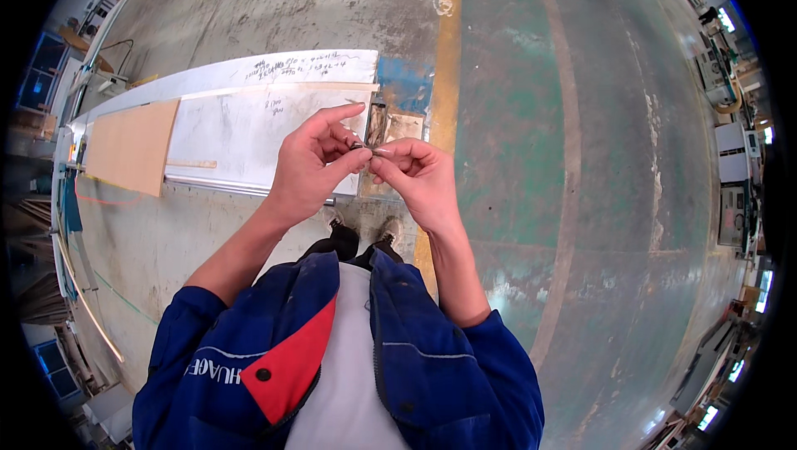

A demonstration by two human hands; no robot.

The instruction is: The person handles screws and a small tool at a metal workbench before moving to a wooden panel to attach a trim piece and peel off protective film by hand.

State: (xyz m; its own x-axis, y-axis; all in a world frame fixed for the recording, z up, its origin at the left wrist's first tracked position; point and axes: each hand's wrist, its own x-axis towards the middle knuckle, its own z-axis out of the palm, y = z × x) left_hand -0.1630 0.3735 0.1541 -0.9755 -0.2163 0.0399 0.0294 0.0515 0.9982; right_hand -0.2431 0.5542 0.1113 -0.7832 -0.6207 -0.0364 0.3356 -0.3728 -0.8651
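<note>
Small dark piece: too small for us to tell metal from plastic. White panel: we found it smooth, faintly scuffed. Brown board: looked matt and wood-like. Thin strip: appeared to be pale, matt wood. Edge rail: looked metallic, glossy. Jacket: we noted matt blue cloth, with a red cloth insert. Shirt: was soft white cloth. Green floor: showed worn paint, glossy in patches. Yellow stripe: was scuffed paint.

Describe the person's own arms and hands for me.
The left hand and right hand wear no gloves, and no watch shows. The forearms are bare up to the plain dark blue left sleeve and right sleeve.
</note>
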